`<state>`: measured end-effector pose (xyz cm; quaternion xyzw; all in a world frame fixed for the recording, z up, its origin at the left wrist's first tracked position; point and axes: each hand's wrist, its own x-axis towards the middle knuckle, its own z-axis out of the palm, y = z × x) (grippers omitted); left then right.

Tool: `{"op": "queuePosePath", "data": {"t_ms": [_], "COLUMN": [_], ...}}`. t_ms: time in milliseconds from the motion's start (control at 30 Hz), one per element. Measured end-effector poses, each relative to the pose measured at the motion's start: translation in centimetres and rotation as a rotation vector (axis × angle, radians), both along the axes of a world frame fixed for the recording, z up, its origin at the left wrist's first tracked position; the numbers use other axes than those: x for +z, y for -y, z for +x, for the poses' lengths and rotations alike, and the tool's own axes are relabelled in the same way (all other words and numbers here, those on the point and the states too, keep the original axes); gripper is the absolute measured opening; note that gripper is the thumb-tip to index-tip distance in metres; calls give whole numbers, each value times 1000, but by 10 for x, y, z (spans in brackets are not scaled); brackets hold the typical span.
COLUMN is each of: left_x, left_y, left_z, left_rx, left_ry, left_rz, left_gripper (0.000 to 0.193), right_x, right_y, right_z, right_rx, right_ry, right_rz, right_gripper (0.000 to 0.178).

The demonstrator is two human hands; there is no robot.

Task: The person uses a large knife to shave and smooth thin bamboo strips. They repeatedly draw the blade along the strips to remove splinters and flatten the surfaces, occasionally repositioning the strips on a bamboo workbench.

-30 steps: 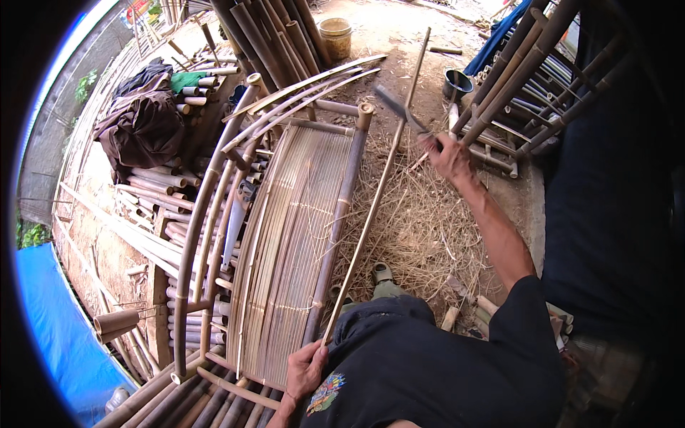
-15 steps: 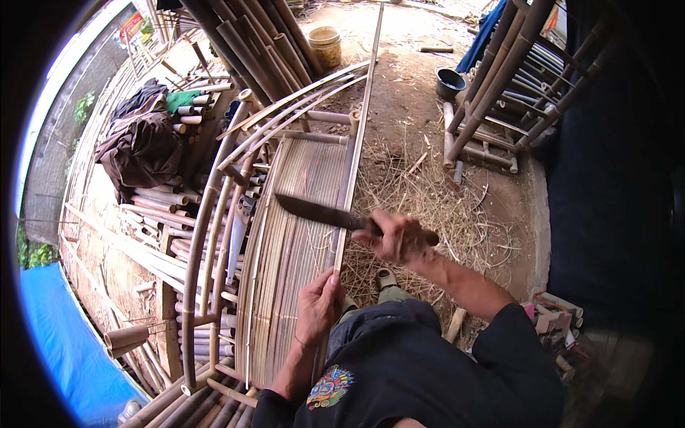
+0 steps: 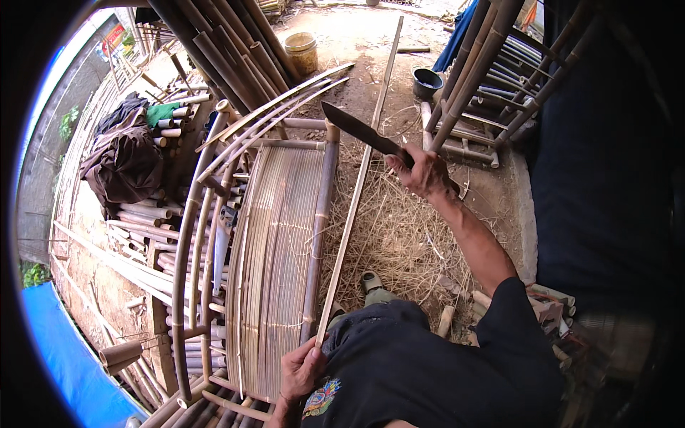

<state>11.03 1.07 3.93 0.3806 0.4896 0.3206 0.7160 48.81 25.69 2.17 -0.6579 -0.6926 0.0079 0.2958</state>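
My left hand (image 3: pixel 301 369) is closed round the near end of a long, thin bamboo strip (image 3: pixel 354 197). The strip slants up and away, past the right side of a bamboo bench (image 3: pixel 275 214) with a slatted seat. My right hand (image 3: pixel 424 173) grips the handle of a machete (image 3: pixel 360 130), out over the right of the strip. Its dark blade points to the upper left and crosses in front of the strip. Part of the handle is hidden in my fingers.
Pale bamboo shavings (image 3: pixel 399 221) litter the ground by my feet. Cut bamboo poles lie stacked left of the bench, near a dark cloth (image 3: pixel 128 167) and a handsaw (image 3: pixel 222 239). Farther off stand a yellowish bucket (image 3: pixel 301 54), a black bucket (image 3: pixel 427 83) and a bamboo frame (image 3: pixel 474 78).
My right hand has lifted the machete up and away, off the bench's edge. My left hand has drawn back toward me with the strip, which now sits clear of the bench's right rail.
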Motion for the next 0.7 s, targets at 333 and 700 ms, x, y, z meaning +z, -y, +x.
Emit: {"op": "queuePosePath", "data": {"t_ms": [333, 700], "left_x": [-3, -9], "left_y": [30, -19], "left_z": [-19, -8], "left_rx": [-43, -429], "left_ry": [-61, 10], "left_rz": [-64, 94], "left_gripper": [37, 45], "right_x": [-3, 12], "right_y": [-20, -8], "right_z": [24, -38], "right_rx": [-50, 97], "right_ry": [-142, -1347], "right_rz": [-144, -89], "right_gripper": [57, 36]}}
